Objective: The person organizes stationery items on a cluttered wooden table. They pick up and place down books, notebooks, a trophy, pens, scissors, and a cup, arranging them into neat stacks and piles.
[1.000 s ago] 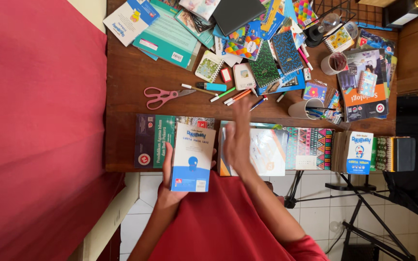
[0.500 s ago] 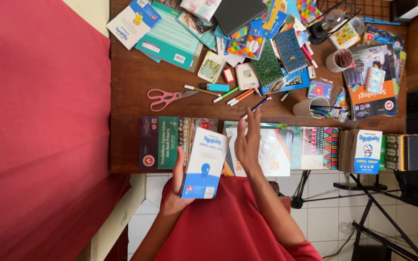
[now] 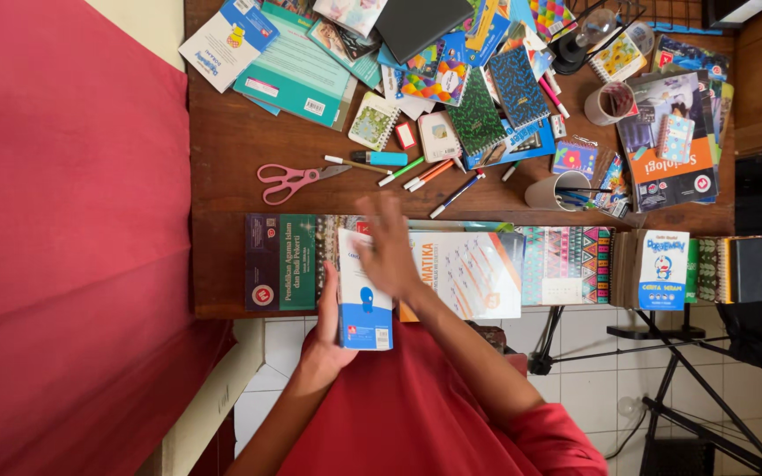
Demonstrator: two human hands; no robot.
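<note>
Your left hand grips the white-and-blue book out past the bench's near edge; your right hand, open, lies across it. Loosen the grip and I judge it drops floorward.

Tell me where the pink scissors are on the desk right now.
In the head view, the pink scissors lie flat on the wooden desk, left of the scattered pens and just beyond the dark green book at the near edge.
</note>
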